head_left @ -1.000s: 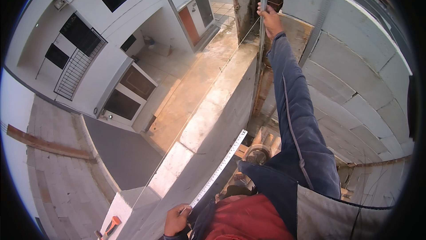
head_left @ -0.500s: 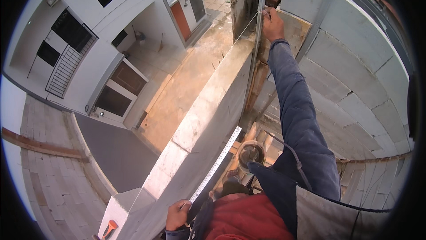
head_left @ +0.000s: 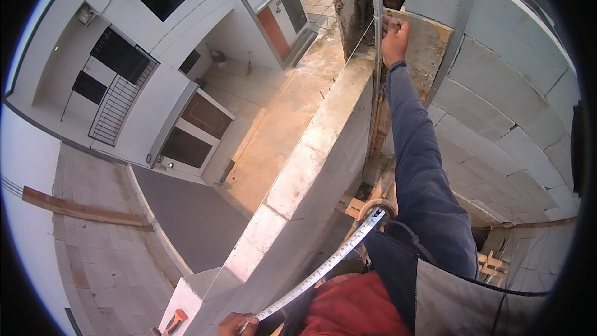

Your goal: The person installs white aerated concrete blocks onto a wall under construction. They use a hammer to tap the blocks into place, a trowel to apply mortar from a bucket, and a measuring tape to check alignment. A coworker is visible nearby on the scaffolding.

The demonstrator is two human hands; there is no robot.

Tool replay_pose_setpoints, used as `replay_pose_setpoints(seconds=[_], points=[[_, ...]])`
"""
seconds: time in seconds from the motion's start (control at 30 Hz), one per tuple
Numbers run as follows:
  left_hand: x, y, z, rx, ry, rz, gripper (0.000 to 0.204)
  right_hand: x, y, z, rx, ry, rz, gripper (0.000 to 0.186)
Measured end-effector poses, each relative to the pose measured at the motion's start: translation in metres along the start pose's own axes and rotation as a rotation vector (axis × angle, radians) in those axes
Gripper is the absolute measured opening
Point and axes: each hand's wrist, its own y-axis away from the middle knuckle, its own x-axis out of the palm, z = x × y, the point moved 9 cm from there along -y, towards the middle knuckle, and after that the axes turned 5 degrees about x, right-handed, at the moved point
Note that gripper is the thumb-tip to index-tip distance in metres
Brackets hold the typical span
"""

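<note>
Rough matt block wall (head_left: 323,149), glossy metal tape measure (head_left: 323,267), worn wooden board (head_left: 426,44).

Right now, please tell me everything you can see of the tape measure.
The tape measure is a thin, flat, pale blade with dark graduation marks. It is pulled out straight and runs diagonally beside the block wall. The left hand pinches its lower end at the bottom edge of the picture. Its upper end reaches near the blue sleeve. No case is visible.

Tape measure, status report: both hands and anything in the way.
Left hand pinching tape measure low. Right hand up on the metal rail. Tape runs along the block wall; nothing blocks it.
</note>
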Motion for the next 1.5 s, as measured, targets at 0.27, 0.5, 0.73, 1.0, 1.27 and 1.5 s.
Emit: replay_pose_setpoints(seconds=[0.27,0.5,0.73,1.0,1.27,1.5], points=[[-0.024,0.015,-0.086,0.097,-0.232,-0.133,0.024,0.015,0.005,-0.003,-0.063,0.304,0.117,0.033],[-0.02,0.001,-0.068,0.038,-0.216,-0.124,0.026,0.034,0.004,-0.01,0.038,0.008,0.062,0.029],[-0.027,0.016,-0.109,0.094,-0.214,-0.25,0.029,0.033,-0.001,-0.008,0.083,-0.016,0.079,0.028],[-0.095,0.003,-0.212,0.087,-0.553,-0.301,0.036,0.022,-0.013,-0.015,0.09,0.078,0.158,0.033],[-0.138,-0.063,-0.304,0.376,-0.823,-0.383,0.029,0.031,-0.004,-0.023,0.142,0.128,0.187,0.024],[-0.067,-0.144,-0.396,0.647,-1.33,-0.322,0.019,0.026,-0.014,-0.039,0.017,0.057,0.171,0.034]])
